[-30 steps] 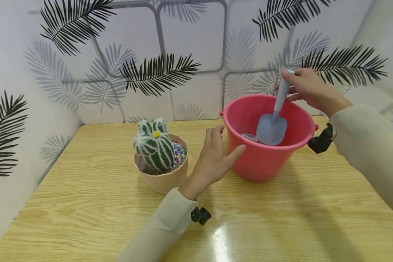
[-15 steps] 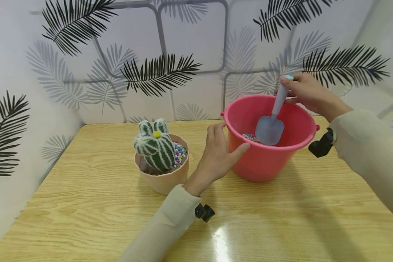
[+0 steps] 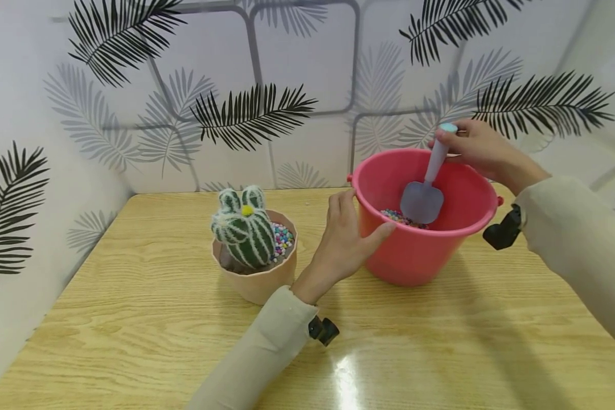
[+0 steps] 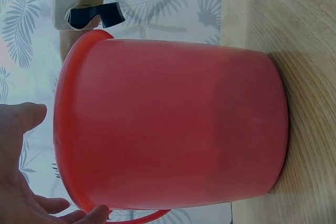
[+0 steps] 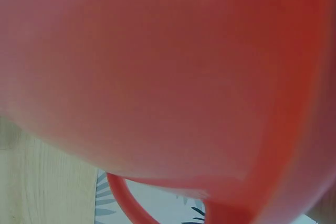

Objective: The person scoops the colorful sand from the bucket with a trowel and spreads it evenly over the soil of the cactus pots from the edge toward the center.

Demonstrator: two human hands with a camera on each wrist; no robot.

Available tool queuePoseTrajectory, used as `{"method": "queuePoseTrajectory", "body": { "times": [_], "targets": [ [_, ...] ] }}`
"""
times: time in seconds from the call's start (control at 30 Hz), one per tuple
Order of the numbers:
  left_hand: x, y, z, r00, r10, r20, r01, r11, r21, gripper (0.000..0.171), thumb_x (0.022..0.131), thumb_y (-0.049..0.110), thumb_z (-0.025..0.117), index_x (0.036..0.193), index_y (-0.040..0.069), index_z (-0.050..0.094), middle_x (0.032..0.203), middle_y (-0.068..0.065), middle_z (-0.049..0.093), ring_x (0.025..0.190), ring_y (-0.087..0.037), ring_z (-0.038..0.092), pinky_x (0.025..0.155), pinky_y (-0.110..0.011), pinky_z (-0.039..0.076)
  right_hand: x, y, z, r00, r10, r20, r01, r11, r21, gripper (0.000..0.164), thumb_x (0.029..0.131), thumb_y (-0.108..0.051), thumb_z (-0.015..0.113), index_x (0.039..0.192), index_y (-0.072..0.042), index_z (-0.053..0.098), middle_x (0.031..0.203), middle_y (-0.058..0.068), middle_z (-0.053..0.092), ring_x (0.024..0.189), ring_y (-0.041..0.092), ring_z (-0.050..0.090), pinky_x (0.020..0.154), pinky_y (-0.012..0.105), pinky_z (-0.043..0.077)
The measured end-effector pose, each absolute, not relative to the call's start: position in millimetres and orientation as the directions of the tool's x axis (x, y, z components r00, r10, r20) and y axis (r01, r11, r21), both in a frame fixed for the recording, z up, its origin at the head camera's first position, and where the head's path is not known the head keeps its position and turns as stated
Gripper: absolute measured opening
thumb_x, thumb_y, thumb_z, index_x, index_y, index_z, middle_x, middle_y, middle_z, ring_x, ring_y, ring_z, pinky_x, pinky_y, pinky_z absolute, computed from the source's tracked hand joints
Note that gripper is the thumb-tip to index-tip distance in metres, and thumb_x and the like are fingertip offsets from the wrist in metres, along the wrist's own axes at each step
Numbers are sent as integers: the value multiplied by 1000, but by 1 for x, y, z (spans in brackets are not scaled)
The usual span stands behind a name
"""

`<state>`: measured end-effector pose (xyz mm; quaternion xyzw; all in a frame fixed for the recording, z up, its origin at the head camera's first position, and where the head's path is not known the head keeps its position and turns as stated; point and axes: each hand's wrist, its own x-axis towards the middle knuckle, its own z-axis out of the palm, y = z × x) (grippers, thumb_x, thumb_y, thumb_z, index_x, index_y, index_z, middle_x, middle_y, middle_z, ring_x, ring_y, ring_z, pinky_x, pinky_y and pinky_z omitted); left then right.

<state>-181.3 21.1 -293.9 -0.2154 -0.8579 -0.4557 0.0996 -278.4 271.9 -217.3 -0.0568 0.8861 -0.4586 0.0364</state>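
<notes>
My right hand [image 3: 479,148] grips the pale grey handle of a small toy shovel [image 3: 421,202] with a mint-coloured end. Its blade points down inside the red bucket [image 3: 410,259], by the multicoloured beads [image 3: 396,216] at the bottom. How deep the blade sits in them I cannot tell. The left hand [image 3: 342,245] is spread at the bucket's left side, thumb out. In the left wrist view that hand's fingers [image 4: 52,205] lie near the rim, and its thumb stands apart from it. Only the bucket's wall [image 5: 157,87] fills most of the right wrist view; the right hand is hidden there.
Left of the left hand stands a peach pot [image 3: 258,287] holding a knitted cactus [image 3: 251,247] and more colourful beads [image 3: 283,242]. The wooden table [image 3: 133,319] meets a leaf-patterned backdrop [image 3: 307,68] behind. The bucket's red handle [image 4: 152,216] hangs on its far side.
My right hand has come down a little, lowering the shovel farther into the bucket and slightly left. The left hand has shifted slightly right, nearer the bucket. Pot and cactus stay put.
</notes>
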Motion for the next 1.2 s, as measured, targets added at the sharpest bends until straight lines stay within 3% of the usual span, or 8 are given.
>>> {"method": "queuePoseTrajectory", "body": {
  "times": [0.2,0.47,0.73,1.03,1.2],
  "targets": [
    [-183,24,-294,-884,283,373,468,492,734,77,80,44,61,137,9,22,127,-8,30,114,-19,36,92,-34,41,-278,274,-222,-992,-123,16,-82,558,-826,37,89,-33,52,117,-10,43,110,3,58,88,6,58,76,26,51],
    [-185,26,-295,-885,283,369,464,497,733,78,80,45,61,137,10,21,125,-7,31,112,-17,36,90,-34,42,-279,272,-227,-995,-98,33,-87,626,-775,50,88,-36,51,125,-4,38,115,11,54,85,9,60,74,29,52],
    [-187,25,-295,-891,293,347,452,502,737,83,79,46,61,140,12,17,131,-8,28,115,-19,36,89,-36,44,-279,271,-234,-992,-66,110,-128,596,-793,45,86,-37,56,114,-3,47,96,0,54,78,6,56,67,13,48],
    [-188,24,-295,-883,317,345,465,494,735,95,76,49,64,143,11,10,139,-10,20,121,-21,31,92,-38,42,-281,260,-243,-981,-96,166,-191,569,-800,45,88,-40,51,108,1,50,85,-12,55,75,-4,55,68,9,44],
    [-189,25,-295,-878,321,354,474,488,732,98,75,50,64,143,9,7,144,-10,15,125,-21,28,95,-38,40,-281,258,-247,-980,-96,176,-199,577,-792,46,91,-37,46,112,5,47,93,-1,55,76,-4,55,71,11,45]
  ]
}}
